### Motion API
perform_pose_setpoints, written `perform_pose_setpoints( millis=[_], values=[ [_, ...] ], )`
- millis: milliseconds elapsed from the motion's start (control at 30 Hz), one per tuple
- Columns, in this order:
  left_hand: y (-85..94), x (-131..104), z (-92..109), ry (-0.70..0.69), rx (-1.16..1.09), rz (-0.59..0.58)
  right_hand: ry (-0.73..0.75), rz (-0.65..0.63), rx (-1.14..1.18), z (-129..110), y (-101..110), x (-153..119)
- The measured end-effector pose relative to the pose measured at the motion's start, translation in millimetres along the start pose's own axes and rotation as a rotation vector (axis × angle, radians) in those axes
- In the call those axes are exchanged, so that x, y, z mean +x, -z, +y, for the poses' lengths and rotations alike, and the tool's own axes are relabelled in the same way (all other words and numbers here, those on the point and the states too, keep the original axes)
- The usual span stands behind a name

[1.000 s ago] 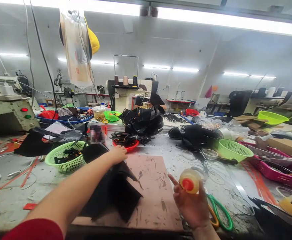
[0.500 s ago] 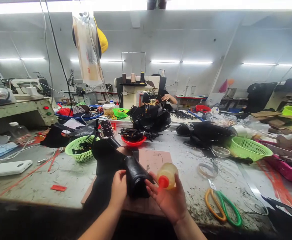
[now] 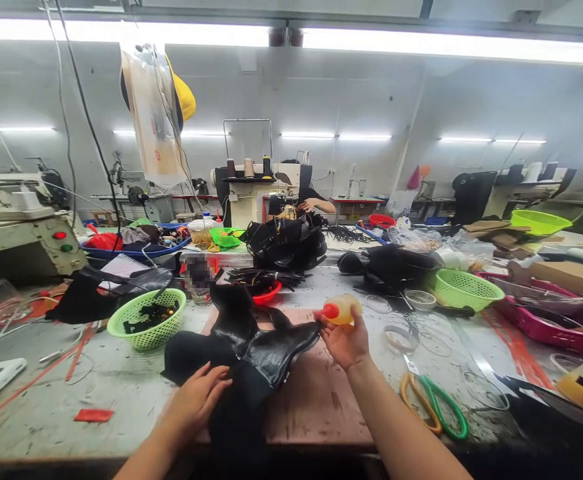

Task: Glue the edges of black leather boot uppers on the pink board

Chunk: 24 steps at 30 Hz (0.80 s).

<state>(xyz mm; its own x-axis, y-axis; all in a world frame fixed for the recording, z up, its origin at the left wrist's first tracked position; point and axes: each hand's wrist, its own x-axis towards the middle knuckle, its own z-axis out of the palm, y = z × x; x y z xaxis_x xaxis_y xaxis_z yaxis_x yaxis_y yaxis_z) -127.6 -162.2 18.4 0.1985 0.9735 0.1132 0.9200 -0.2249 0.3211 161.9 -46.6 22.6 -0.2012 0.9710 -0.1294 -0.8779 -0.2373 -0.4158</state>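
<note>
One glossy black piece [image 3: 271, 353] sprawls across the pink board [image 3: 338, 407] in the head view, front and centre! Left hand [image 3: 196, 403], fingers loosely spread, rests on the matt black material at the piece's near side. Over to the right hand [image 3: 346, 343]: it's got the red-tipped bottle [image 3: 345, 311] cradled sideways, fingertips right by the piece's pointed end, though whether they pinch it, I can't tell. Scissors [image 3: 444, 412] lie off to the right, a green basket [image 3: 121, 325] sits left.
</note>
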Motion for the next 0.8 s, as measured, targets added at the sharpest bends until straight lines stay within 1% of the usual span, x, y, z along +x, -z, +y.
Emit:
perform_pose_setpoints(
  millis=[33, 100, 133, 167, 200, 267, 333, 367, 433, 533, 600, 700, 800],
  values=[
    [2.2, 4.3, 3.1, 0.022, 0.067, 0.045, 0.009, 0.015, -0.023, 0.3, 2.3, 4.9],
    [-1.6, 17.9, 18.5, 0.021, 0.163, 0.124, 0.039, 0.037, -0.052, 3.6, 6.6, 15.4],
    [-6.9, 26.4, 28.7, -0.015, 0.181, 0.140, 0.055, 0.043, -0.059, 5.5, 8.4, 20.8],
    [-13.5, 35.2, 39.0, -0.080, 0.178, 0.134, 0.069, 0.047, -0.062, 6.8, 10.0, 26.5],
    [-20.8, 43.9, 48.4, -0.163, 0.175, 0.095, 0.081, 0.052, -0.063, 7.5, 11.1, 32.3],
    [-34.7, 59.1, 62.4, -0.306, 0.183, -0.039, 0.100, 0.064, -0.070, 6.2, 11.9, 44.5],
    [-44.5, 71.5, 70.1, -0.370, 0.195, -0.177, 0.114, 0.072, -0.077, 2.9, 10.5, 57.6],
    [-47.4, 77.4, 72.7, -0.380, 0.194, -0.227, 0.118, 0.073, -0.081, 1.1, 9.0, 64.4],
    [-50.6, 89.6, 77.9, -0.385, 0.192, -0.258, 0.120, 0.065, -0.093, -1.9, 5.1, 77.8],
    [-54.4, 110.3, 87.5, -0.370, 0.197, -0.204, 0.131, 0.049, -0.118, -7.2, 1.2, 93.7],
    [-59.0, 123.3, 92.8, -0.361, 0.183, -0.173, 0.164, 0.052, -0.130, -14.7, 2.2, 98.4],
    [-66.2, 138.0, 95.4, -0.336, 0.142, -0.219, 0.252, 0.082, -0.146, -33.3, 10.9, 93.6],
    [-69.8, 148.0, 92.9, -0.308, 0.123, -0.265, 0.342, 0.127, -0.184, -52.3, 26.8, 77.0]
  ],
)
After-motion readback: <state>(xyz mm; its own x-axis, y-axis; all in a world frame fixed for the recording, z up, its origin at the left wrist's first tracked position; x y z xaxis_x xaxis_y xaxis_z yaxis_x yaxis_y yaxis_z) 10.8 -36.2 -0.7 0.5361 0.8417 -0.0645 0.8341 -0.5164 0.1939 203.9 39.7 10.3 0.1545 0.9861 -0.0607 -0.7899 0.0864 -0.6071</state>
